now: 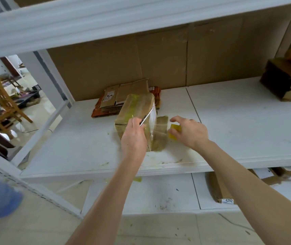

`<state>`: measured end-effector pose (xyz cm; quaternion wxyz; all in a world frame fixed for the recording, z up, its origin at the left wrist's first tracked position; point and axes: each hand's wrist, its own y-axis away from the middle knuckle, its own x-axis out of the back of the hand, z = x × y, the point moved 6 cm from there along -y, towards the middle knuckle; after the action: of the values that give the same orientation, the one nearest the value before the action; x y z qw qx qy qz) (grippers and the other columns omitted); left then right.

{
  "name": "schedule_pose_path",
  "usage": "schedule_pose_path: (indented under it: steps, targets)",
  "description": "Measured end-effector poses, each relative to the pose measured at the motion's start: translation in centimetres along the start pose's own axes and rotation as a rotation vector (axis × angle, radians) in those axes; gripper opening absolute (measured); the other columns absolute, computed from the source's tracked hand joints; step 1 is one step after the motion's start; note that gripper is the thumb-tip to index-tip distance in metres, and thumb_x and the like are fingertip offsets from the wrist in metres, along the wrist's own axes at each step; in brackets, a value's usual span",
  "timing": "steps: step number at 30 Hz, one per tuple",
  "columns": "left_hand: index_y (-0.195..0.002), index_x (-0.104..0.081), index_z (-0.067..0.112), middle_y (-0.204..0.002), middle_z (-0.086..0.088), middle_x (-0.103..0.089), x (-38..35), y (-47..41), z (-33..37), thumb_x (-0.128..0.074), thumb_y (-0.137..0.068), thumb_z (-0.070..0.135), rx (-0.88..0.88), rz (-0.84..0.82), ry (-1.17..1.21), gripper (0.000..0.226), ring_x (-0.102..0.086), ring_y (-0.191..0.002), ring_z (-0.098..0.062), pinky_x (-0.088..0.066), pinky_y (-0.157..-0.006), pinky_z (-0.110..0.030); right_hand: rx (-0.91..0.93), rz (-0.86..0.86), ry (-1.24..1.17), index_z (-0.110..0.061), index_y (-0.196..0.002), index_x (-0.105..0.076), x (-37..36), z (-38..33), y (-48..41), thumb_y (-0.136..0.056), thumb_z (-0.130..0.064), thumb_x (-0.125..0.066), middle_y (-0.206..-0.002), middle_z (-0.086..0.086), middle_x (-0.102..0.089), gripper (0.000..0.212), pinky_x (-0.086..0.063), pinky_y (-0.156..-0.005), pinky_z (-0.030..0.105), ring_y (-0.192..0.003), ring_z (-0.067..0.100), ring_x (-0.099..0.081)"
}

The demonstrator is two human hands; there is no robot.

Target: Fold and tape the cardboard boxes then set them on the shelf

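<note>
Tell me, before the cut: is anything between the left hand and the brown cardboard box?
Nothing visible. The left hand holds a thin metal blade at the brown cardboard box; the right hand grips a yellow tape roll.

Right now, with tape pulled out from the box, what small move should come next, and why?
Probably draw the blade in the left hand across the tape strip. The strip is stretched between the box and the tape roll in the right hand, so it looks ready to cut.
</note>
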<state>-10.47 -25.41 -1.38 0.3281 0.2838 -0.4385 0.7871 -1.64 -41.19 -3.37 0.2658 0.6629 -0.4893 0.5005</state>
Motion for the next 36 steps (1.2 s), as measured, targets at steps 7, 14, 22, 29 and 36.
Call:
schedule_pose_path:
  steps: [7, 14, 22, 29, 36]
  targets:
    - [-0.109, -0.058, 0.006, -0.107, -0.003, -0.056, 1.6, -0.3, 0.9, -0.046, -0.099, 0.013, 0.019, -0.003, 0.105, 0.017, -0.05, -0.083, -0.014, -0.036, -0.067, -0.021, -0.006, -0.03, -0.061, -0.035, -0.119, -0.05, -0.1, -0.1, 0.3, -0.097, -0.052, -0.038, -0.1, 0.003, -0.065, 0.03, -0.045, -0.066, 0.031, -0.088, 0.025, -0.059]
    - [-0.127, -0.058, 0.022, -0.084, 0.003, -0.064, 4.6, 3.4, 2.4, -0.044, -0.099, 0.019, -0.106, -0.019, -0.053, 0.032, -0.055, -0.069, -0.016, -0.044, -0.057, -0.028, -0.076, 0.033, -0.127, -0.035, -0.108, -0.054, -0.4, 0.0, 0.5, -0.099, -0.048, -0.038, -0.089, -0.002, -0.06, 0.023, -0.038, -0.06, 0.029, -0.079, 0.022, -0.055]
    - [-0.14, -0.047, 0.026, -0.077, 0.005, -0.044, 3.2, 4.9, 2.8, -0.043, -0.095, 0.011, -0.071, -0.168, -0.196, 0.048, -0.043, -0.061, -0.016, -0.033, -0.054, -0.027, -0.122, 0.058, -0.146, -0.035, -0.102, -0.057, -0.6, -0.1, 0.4, -0.097, -0.046, -0.042, -0.081, -0.004, -0.056, 0.018, -0.035, -0.056, 0.026, -0.076, 0.021, -0.055]
    - [-0.139, -0.047, 0.024, -0.077, 0.005, -0.04, 4.0, 4.9, 3.8, -0.044, -0.093, 0.009, -0.113, -0.159, -0.235, 0.048, -0.041, -0.06, -0.018, -0.033, -0.054, -0.028, -0.155, 0.093, -0.119, -0.036, -0.098, -0.056, -0.5, -0.2, 0.3, -0.097, -0.048, -0.041, -0.079, -0.005, -0.056, 0.019, -0.036, -0.056, 0.026, -0.076, 0.022, -0.057]
    - [-0.133, -0.05, 0.021, -0.08, 0.002, -0.044, 2.9, 3.9, 3.4, -0.044, -0.091, 0.002, -0.082, -0.269, -0.294, 0.046, -0.053, -0.073, -0.024, -0.039, -0.058, -0.03, -0.146, 0.099, -0.077, -0.034, -0.101, -0.058, -0.3, -0.7, 0.1, -0.098, -0.045, -0.042, -0.081, -0.004, -0.057, 0.02, -0.037, -0.056, 0.026, -0.076, 0.023, -0.057]
